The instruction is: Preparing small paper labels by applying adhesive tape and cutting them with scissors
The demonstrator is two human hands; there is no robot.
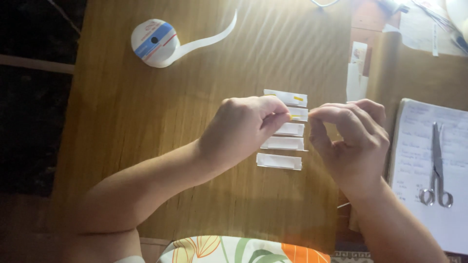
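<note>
We had the second strip (298,114) of the column between our two hands, a short white piece of ribbon lying with its long axis across the table, left to right. Our left hand (246,129) had its thumb and forefinger closed at the strip's left end, where a small yellow mark (291,116) showed just at the fingertips; whether the fingers truly held the strip or only pressed it down we could not tell. Our right hand (353,139) met it from the other side, fingers curled and pinched together at the strip's right end, so the piece ran straight from one pinch to the other. Both hands were equally near; neither had to reach.

Around it lay the other cut strips in a neat column on the wooden table (146,126): the top strip (285,97) just above, also marked with yellow, then the third strip (291,129), the fourth strip (283,143) and the bottom strip (279,161) below, all parallel and lying close together.

Farther off, at the upper left, sat the ribbon roll (153,42) with its loose white tail (209,40) curling toward the light. To our right lay an open notebook (419,146) with scissors (437,168) resting closed on its page, handles toward us. A few scraps of paper (358,70) lay beyond the strips. We saw no containers on the table.
</note>
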